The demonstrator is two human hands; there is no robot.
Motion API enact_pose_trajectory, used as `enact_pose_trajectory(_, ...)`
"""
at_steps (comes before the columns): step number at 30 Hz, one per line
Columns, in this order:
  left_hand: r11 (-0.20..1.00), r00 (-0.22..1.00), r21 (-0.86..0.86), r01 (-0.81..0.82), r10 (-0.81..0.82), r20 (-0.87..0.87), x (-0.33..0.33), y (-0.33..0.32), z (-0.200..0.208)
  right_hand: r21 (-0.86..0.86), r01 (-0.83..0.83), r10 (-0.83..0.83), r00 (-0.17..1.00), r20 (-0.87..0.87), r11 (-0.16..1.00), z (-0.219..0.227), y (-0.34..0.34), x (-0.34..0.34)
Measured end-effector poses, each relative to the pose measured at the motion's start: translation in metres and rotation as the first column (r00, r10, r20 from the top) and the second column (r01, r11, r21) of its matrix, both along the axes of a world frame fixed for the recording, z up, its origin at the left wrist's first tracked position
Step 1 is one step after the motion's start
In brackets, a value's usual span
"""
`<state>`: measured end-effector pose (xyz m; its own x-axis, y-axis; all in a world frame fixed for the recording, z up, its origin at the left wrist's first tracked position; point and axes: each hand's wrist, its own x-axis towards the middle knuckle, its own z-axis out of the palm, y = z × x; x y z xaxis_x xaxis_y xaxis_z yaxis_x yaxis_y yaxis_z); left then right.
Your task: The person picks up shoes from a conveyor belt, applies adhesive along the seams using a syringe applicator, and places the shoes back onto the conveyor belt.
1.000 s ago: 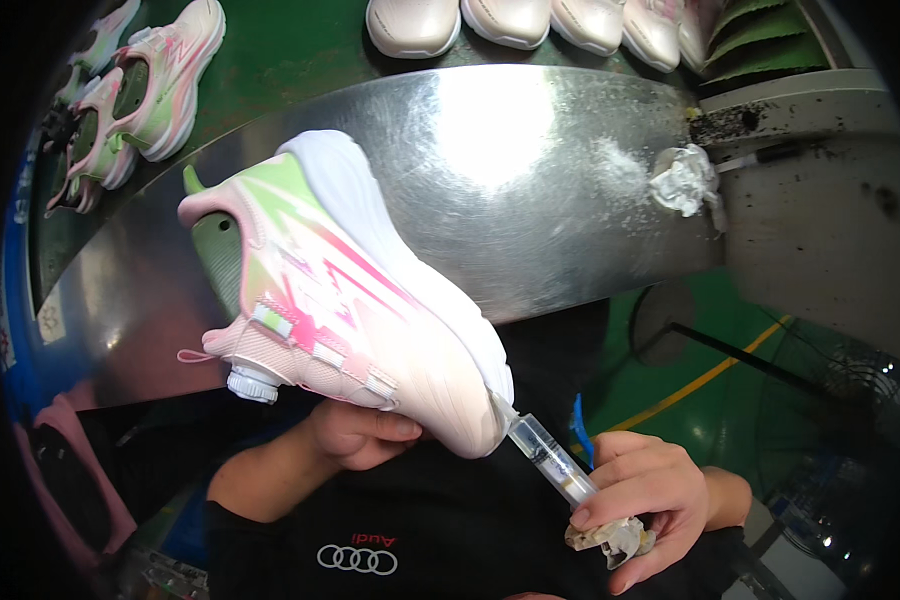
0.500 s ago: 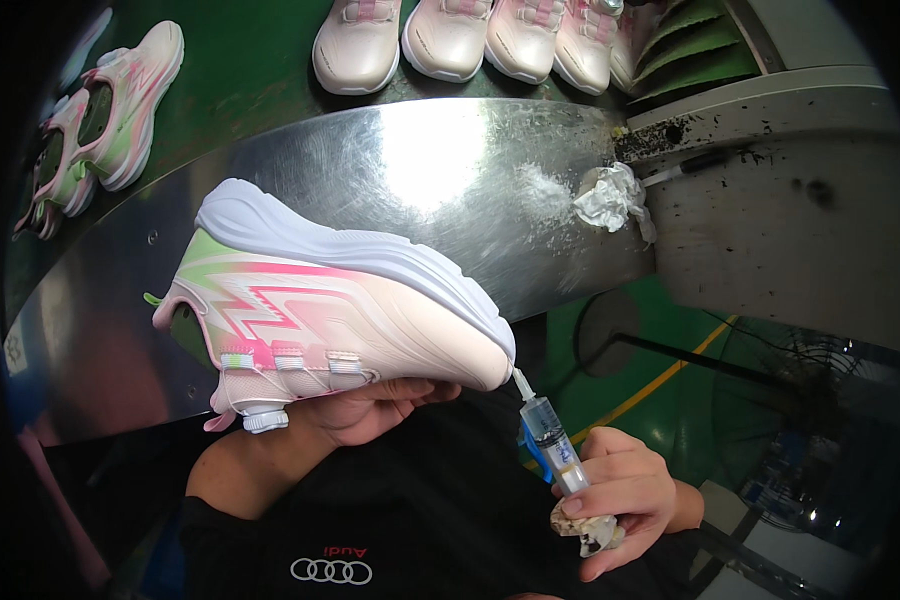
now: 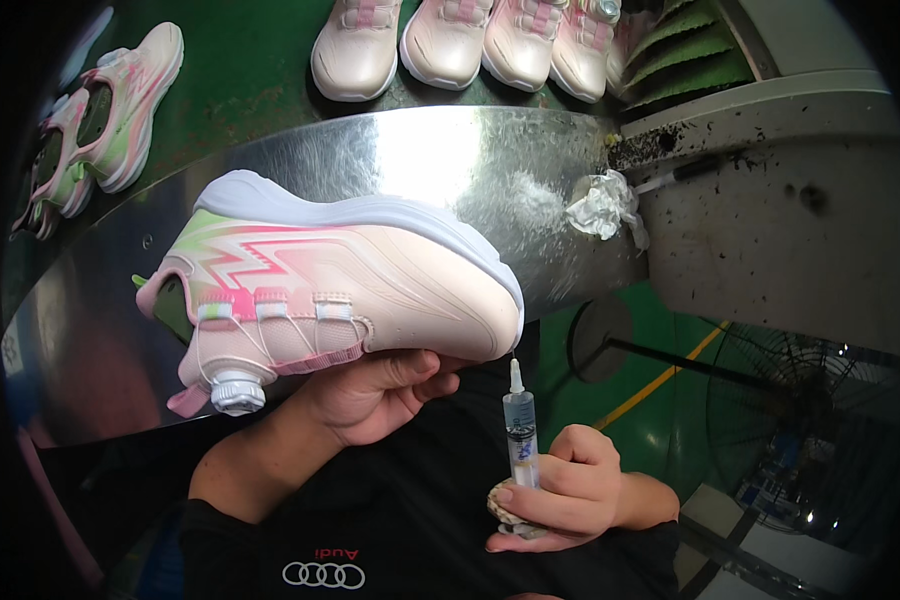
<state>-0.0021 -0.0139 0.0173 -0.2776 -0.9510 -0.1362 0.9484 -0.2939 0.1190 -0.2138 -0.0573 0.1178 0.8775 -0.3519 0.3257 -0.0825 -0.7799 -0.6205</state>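
Observation:
A pink, cream and green sneaker point(image 3: 390, 270) lies on its side in the air, its pale lavender sole turned away from me and its toe pointing right. My left hand point(image 3: 375, 395) is closed on it from below, gripping around the forefoot; some fingers are hidden behind the shoe. A white dial point(image 3: 238, 390) with thin laces sits on its near side. My right hand point(image 3: 565, 490) is wrapped around a clear syringe point(image 3: 520, 425) holding clear liquid. Its needle tip points up at the sole edge by the toe, at or very near it. Crumpled wrapping point(image 3: 510, 515) covers the syringe's lower end.
Under the shoe is a shiny metal bench point(image 3: 320, 160). Crumpled white paper point(image 3: 605, 205) lies at its right, beside a dark-handled brush-like tool point(image 3: 680, 172). Several similar sneakers point(image 3: 445, 45) line the far side; more point(image 3: 130, 110) stand far left. A fan point(image 3: 810, 400) stands right.
The sneaker has rolled slightly, showing more of its laces and dial. My right hand has moved left with the syringe, which now stands more upright along the toe edge.

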Motion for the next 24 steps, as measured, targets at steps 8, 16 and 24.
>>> enact_pose_trajectory(8,0.997,0.999,-0.077,0.026,-0.029,-0.033,0.002,-0.003,0.007,-0.204,0.017,-0.013,1.000,0.023,0.979,-0.015,0.002,0.007)
enact_pose_trajectory(16,0.999,0.999,-0.053,0.003,-0.005,-0.032,0.003,0.000,0.013,-0.297,-0.003,0.011,1.000,0.023,0.955,-0.021,0.003,0.009)
enact_pose_trajectory(24,1.000,1.000,-0.024,0.006,-0.006,-0.014,0.002,0.001,0.017,-0.316,0.015,-0.006,1.000,0.028,0.949,-0.021,0.004,0.009)
